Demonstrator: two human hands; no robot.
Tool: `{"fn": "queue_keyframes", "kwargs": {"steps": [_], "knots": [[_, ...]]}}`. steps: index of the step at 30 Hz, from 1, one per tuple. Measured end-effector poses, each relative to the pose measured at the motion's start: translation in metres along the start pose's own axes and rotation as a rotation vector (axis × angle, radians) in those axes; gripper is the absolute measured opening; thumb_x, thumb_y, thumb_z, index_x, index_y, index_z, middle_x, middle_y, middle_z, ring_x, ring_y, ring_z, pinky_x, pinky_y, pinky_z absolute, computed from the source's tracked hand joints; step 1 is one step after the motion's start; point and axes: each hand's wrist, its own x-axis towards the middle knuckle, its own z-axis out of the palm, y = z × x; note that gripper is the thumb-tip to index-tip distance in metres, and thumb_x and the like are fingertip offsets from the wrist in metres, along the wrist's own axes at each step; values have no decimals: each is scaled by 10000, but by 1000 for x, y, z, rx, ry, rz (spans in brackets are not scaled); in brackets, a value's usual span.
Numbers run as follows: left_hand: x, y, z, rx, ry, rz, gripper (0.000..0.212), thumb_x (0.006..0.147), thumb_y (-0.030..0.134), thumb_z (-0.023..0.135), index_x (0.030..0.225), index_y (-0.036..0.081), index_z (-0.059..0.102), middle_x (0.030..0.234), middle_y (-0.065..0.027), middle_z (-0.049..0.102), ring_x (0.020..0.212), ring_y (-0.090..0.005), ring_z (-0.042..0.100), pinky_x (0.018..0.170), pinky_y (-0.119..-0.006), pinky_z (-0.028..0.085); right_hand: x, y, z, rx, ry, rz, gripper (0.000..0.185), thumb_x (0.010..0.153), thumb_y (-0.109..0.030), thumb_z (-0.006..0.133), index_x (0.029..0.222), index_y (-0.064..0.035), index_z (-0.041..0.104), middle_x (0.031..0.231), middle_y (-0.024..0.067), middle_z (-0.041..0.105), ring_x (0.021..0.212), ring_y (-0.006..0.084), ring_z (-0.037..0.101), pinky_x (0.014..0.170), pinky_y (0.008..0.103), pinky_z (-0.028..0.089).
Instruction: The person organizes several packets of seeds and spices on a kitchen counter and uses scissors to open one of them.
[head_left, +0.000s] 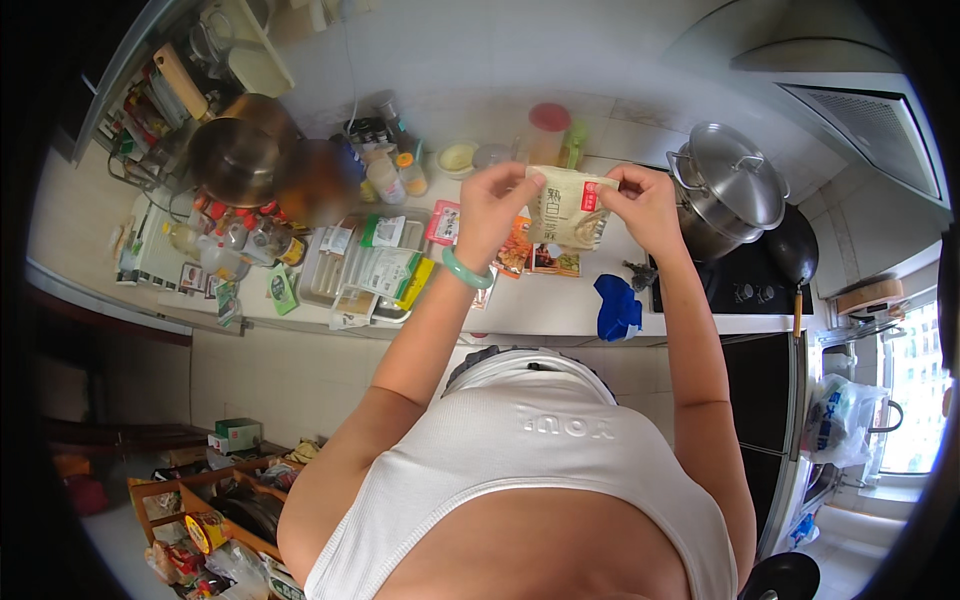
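My left hand (495, 206), with a pale green bangle at its wrist, pinches the upper left corner of a beige food packet (564, 206). The packet's upper right corner is between the thumb and fingers of my right hand (641, 206). It hangs upright above the white counter (547, 304), its printed face towards me. Behind and below it lie an orange packet (512, 251), a packet with a dark picture (556, 259) and a pink packet (444, 223). A crumpled blue cloth or bag (619, 306) rests at the counter's front edge.
A lidded steel pot (731, 180) and a black wok (791, 244) stand on the black hob (720, 294) at right. Clear plastic trays (322, 274) with packets on them, several bottles (251, 232) and a steel pan (232, 161) are at left. A red-lidded container (548, 135) stands behind.
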Motion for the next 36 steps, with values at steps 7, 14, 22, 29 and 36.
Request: {"fn": "queue_keyframes", "kwargs": {"steps": [7, 14, 22, 29, 36], "knots": [[-3, -12, 1, 104, -36, -44, 173, 804, 94, 726, 910, -38, 693, 743, -60, 689, 660, -88, 597, 624, -255, 475, -10, 8, -11, 65, -136, -14, 115, 797, -85, 692, 828, 25, 683, 705, -20, 608, 659, 33, 486, 587, 201, 390], [-21, -14, -3, 181, 108, -111, 98, 810, 9, 684, 898, -34, 686, 780, -21, 671, 686, -69, 573, 654, -224, 460, -12, 8, 4, 40, -216, -41, 254, 798, -168, 752, 1002, -19, 723, 833, 25, 666, 734, 77, 544, 618, 235, 414], [-57, 7, -39, 261, 174, -17, 205, 789, 151, 725, 919, 5, 665, 687, 7, 583, 623, -48, 514, 580, -226, 429, 2, 4, 66, 133, -304, -206, 82, 772, -28, 718, 776, 43, 679, 725, 65, 638, 686, 126, 571, 628, 267, 438], [-99, 51, -112, 299, 325, -138, 226, 788, 191, 781, 855, -8, 697, 788, -25, 655, 723, -70, 573, 656, -242, 471, 15, -11, 161, 197, -519, -251, 94, 764, -21, 731, 824, 45, 701, 791, 80, 673, 694, 136, 592, 645, 266, 460], [-150, 85, -247, 510, 349, -40, 211, 757, 181, 748, 843, -2, 689, 772, -76, 666, 693, -137, 613, 647, -275, 476, 8, -77, 291, 96, -689, -231, 154, 777, -66, 750, 887, 33, 706, 813, 100, 686, 724, 158, 629, 677, 276, 490]]}}
